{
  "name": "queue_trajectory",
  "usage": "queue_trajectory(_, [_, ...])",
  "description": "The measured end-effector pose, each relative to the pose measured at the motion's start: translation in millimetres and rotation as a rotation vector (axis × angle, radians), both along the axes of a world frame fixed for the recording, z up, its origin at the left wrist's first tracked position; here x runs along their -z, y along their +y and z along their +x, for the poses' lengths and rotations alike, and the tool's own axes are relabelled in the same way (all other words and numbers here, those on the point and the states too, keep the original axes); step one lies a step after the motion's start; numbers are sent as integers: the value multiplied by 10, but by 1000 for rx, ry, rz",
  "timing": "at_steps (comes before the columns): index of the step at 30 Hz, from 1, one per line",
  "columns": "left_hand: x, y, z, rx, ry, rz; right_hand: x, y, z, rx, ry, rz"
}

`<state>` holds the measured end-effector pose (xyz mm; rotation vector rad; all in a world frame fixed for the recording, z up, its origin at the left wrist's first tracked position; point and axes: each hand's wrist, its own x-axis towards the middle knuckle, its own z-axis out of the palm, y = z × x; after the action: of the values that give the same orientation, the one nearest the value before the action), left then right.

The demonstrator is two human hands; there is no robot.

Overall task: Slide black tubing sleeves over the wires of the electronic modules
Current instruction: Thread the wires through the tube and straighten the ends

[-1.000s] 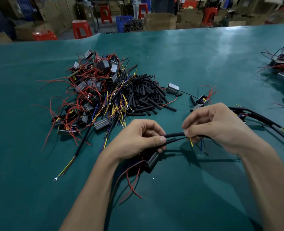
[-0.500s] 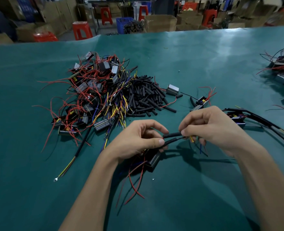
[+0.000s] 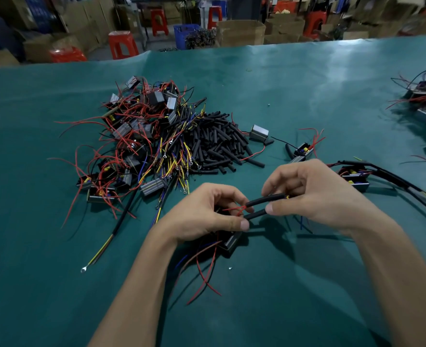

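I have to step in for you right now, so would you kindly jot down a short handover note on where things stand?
Left hand grips the module and its wires. Right hand pinches the two black sleeves already on this module's wires, not yet seated. Spare sleeves lie heaped mid-table, unsleeved modules to their left, sleeved ones to the right. Left: seat these sleeves, then work through the heap.

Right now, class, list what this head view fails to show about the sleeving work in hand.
- Head view: the right hand hides the far ends of both black sleeves.
- Head view: the left hand covers most of the held module.
- Head view: the right picture edge cuts off the module pile.
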<state>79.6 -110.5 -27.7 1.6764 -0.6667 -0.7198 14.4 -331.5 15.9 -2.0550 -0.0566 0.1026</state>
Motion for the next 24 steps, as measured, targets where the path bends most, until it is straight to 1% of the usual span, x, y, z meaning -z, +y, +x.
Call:
queue_trajectory(7, [0,-3,4,-49,-20,-24,-27,-109,-21,8,-38,-47])
queue_trajectory(10, [1,1,7,-98,-4,-34,-39,-133,-30,7,-56,-75])
queue_trajectory(12, [-2,13,17,-140,-29,-26,-42,-131,-54,-7,-87,-88])
queue_trajectory(14, [-16,29,23,-155,-44,-23,-25,-115,-72,5,-137,-67])
queue_trajectory(17, [-36,37,15,-125,-31,-16,20,-105,-64,64,-200,-23])
queue_trajectory(21, [-41,3,-14,-70,-2,-30,22,-100,-56,60,-175,125])
queue_trajectory(24, [-36,-39,-23,-69,-1,-30,44,-82,-43,57,-180,137])
